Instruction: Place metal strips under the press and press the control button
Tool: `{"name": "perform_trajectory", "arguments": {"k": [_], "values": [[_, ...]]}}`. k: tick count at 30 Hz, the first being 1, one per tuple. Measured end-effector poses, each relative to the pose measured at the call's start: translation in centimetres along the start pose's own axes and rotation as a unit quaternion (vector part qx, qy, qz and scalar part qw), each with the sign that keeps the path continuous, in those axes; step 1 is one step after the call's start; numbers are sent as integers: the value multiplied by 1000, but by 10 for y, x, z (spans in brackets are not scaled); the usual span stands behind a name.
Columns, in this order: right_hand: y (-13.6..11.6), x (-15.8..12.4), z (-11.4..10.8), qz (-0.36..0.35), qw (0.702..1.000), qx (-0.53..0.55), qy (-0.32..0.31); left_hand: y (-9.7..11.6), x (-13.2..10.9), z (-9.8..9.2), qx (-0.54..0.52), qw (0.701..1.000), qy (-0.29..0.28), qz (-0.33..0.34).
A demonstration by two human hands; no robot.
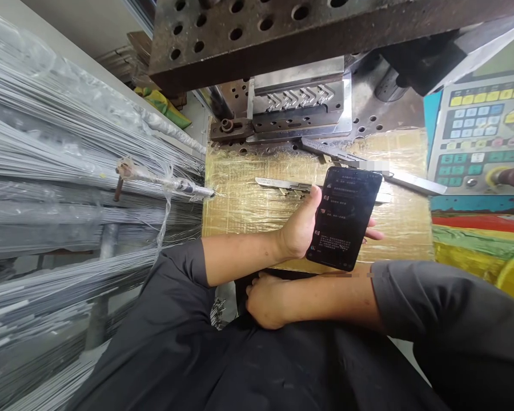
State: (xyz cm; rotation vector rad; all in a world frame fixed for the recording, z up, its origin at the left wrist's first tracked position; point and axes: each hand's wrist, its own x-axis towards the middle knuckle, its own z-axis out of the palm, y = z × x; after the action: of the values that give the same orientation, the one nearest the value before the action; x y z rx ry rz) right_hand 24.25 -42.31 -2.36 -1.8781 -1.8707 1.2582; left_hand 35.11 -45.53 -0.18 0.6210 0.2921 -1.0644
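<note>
My left hand point(303, 225) holds a dark smartphone point(345, 220), its thumb along the left edge and fingertips showing past the right edge. Lines of small text glow on the phone's screen. My right hand point(266, 299) rests low near my lap, below the left forearm, with its fingers curled in; what it holds, if anything, is hidden. Behind the phone, a thin metal strip point(276, 183) and a longer metal bar point(415, 181) lie on the plastic-wrapped board point(240, 214).
A machine with a heavy perforated plate point(248, 40) stands over a metal die block point(300, 100) ahead. To the right is a control panel point(480, 125) with buttons. Bundles of thin rods point(60, 142) fill the left, near a wrapped bar point(171, 181) pointing at the board.
</note>
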Motion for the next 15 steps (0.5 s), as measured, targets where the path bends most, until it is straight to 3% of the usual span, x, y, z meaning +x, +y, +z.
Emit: {"name": "perform_trajectory", "arguments": {"k": [4,10,15], "values": [[1,0,-2,1,1000,-7,-14,1,0,2,-7,1000,4,1],[1,4,2,8,1000,-4,23,1,0,5,-20,999,43,-14],[1,3,2,-4,1000,7,17,0,0,1,-8,1000,14,-3]]}}
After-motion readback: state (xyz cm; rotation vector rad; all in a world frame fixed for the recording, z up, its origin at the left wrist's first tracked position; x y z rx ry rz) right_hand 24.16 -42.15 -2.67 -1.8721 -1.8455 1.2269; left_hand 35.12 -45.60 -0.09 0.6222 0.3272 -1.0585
